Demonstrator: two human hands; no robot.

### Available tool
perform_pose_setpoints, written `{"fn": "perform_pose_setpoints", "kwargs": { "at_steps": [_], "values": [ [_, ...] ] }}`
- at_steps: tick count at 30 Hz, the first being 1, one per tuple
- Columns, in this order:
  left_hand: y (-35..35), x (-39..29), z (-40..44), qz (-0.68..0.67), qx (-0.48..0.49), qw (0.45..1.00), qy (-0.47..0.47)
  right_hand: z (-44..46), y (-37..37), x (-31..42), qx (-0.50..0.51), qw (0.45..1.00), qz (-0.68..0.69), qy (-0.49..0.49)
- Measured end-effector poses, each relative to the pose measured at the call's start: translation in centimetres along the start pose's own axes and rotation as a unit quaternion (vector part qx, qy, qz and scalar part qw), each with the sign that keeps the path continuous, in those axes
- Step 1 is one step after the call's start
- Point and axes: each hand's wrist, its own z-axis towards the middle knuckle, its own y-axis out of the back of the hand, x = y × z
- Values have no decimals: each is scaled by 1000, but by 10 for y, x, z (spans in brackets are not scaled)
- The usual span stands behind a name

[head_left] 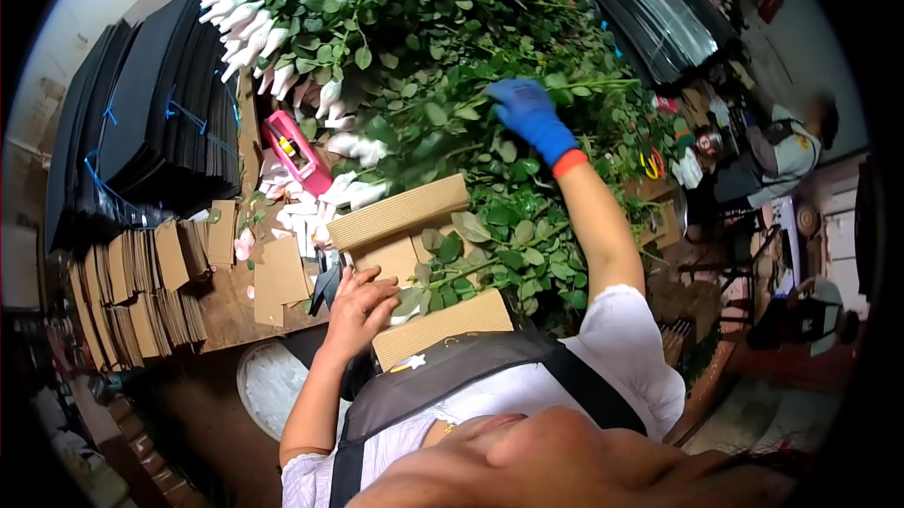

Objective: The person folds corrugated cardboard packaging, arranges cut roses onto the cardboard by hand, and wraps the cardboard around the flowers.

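My right hand, in a blue glove, reaches over the leafy pile with its fingers closed around a green rose stem. Blurred leaves lie just left of it. My bare left hand rests at the left side of a folded corrugated cardboard wrap, its fingers stretched out and lying on the board. Inside the wrap are leafy rose stems and part of a white-sleeved head. More roses with white sleeves over their heads are heaped at the far side.
At left stand black sheets tied with blue string and stacks of cardboard pieces. A pink tape dispenser sits beside white paper pieces. Scissors lie right of the leaves; a white bucket stands below. Another person is at right.
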Motion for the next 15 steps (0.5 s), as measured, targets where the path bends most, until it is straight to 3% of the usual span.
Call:
{"fn": "perform_pose_setpoints", "kwargs": {
  "at_steps": [1,4,7,10,13,14,15],
  "values": [
    [-2,1,0,0,-6,1000,6,-4,12,-5,-87,995,-7,38],
    [-4,0,0,-11,-21,1000,15,-12,32,-9,-122,991,3,59],
    [0,-1,1,-5,-13,1000,23,-17,8,-29,132,975,2,180],
    [4,2,2,-1,5,1000,17,9,21,-3,149,988,-7,41],
    [7,1,4,8,18,1000,21,36,-20,7,-129,985,20,111],
    [6,2,5,21,11,1000,14,47,-41,9,85,987,-97,100],
    [5,3,6,32,0,999,2,46,-75,6,269,941,-163,123]
  ]
}}
